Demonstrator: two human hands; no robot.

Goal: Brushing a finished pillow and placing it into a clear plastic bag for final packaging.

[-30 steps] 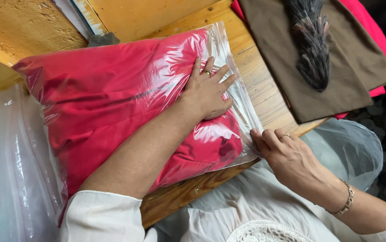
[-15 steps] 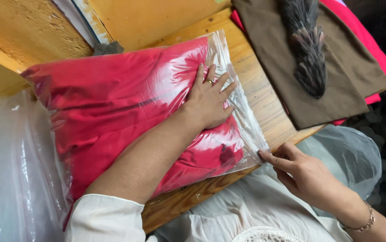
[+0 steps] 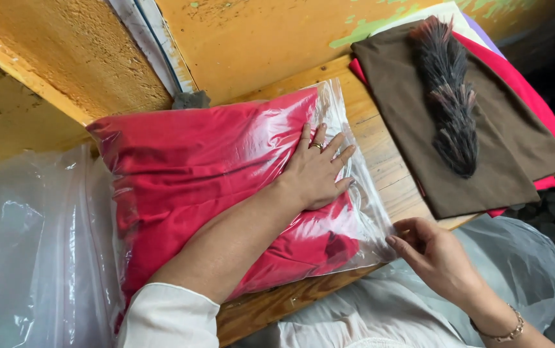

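Observation:
A clear plastic bag [image 3: 348,122] stuffed with red cloth [image 3: 200,161] lies on a wooden bench [image 3: 380,151]. My left hand [image 3: 316,171] presses flat on the bag near its open right end, fingers spread, a ring on one finger. Fingers curled, my right hand [image 3: 429,251] sits at the bag's lower right corner by the bench's front edge, pinching the plastic edge there. A bracelet is on that wrist.
A brown folded cloth [image 3: 484,148] with a dark feathery tuft [image 3: 451,96] on it lies over red cloth at the right. Empty clear plastic bags [image 3: 32,251] pile at the left. An orange painted wall [image 3: 258,38] rises behind the bench.
My right hand has slid rightward along the bag's lower edge to its corner. The left hand stays pressed on the bag.

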